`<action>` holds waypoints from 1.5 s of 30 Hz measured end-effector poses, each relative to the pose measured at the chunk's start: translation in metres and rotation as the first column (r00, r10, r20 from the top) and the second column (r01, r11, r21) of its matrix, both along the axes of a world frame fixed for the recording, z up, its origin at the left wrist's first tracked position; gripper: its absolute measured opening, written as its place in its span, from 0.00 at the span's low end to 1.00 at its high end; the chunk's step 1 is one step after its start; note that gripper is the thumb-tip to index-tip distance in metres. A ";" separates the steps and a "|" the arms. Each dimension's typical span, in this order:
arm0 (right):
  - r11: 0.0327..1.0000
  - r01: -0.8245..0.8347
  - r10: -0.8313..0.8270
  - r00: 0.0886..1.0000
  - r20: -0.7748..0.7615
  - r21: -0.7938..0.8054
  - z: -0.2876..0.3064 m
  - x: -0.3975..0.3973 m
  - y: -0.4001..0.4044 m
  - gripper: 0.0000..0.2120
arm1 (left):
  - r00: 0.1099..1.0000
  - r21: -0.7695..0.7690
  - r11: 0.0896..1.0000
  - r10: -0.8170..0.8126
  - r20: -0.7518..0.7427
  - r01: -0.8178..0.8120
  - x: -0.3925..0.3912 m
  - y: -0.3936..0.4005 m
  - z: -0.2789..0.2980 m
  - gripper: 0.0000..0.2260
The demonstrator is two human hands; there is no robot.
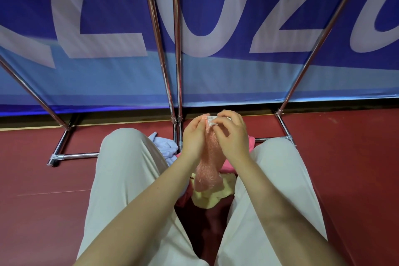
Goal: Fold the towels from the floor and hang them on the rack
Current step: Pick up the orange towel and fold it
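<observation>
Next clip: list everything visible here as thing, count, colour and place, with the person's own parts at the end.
Peach towel: one, fuzzy peach-pink with a white label at its top edge, held up between the knees.
Pink towel: one, bright pink, on the floor behind the right hand.
Yellow towel: one, pale yellow, on the floor under the peach towel.
Blue towel: one, light blue, on the floor by the left knee.
Rack: one, chrome tubes, standing ahead.
Banner: one, blue with white characters, behind the rack.
Floor: dark red.
Legs: two, in light trousers, spread.
Left hand: pinches the peach towel's top.
Right hand: pinches the label.
</observation>
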State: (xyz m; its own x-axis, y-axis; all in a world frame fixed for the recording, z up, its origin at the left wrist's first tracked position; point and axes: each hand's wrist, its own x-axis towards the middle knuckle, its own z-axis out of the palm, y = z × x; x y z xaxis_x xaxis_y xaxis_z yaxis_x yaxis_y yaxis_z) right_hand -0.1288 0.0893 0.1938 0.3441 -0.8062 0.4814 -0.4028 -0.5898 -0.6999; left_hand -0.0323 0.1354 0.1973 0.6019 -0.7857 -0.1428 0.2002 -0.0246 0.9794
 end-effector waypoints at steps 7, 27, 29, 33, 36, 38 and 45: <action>0.991 -0.005 -0.006 0.997 0.082 0.134 0.003 -0.003 0.002 0.06 | 0.992 0.010 0.997 -0.076 0.105 0.075 -0.006 0.002 0.004 0.11; 0.946 -0.071 0.192 0.911 -0.366 0.318 -0.001 -0.017 0.000 0.11 | 0.970 0.093 0.992 0.063 0.234 -0.086 0.022 0.003 0.010 0.12; 0.966 -0.078 0.196 0.844 -0.499 0.248 -0.004 -0.021 0.000 0.12 | 0.943 0.083 0.993 0.050 0.330 -0.081 0.031 0.004 0.011 0.11; 0.972 -0.064 0.155 0.898 -0.411 0.228 -0.010 -0.032 -0.004 0.08 | 0.763 0.099 0.983 0.052 0.644 -0.151 0.043 0.011 0.004 0.11; 0.975 -0.058 0.095 0.982 -0.166 0.213 -0.003 -0.036 -0.002 0.04 | 0.693 0.095 0.969 0.094 0.715 -0.229 0.047 0.013 -0.001 0.11; 0.982 -0.055 0.066 0.996 -0.057 0.178 0.004 -0.040 0.003 0.04 | 0.744 0.057 0.982 0.098 0.661 -0.180 0.044 0.013 -0.002 0.10; 0.911 0.046 0.039 0.979 -0.198 0.409 -0.005 -0.054 -0.016 0.16 | 0.853 -0.014 0.998 -0.040 0.521 0.055 0.027 0.014 0.001 0.10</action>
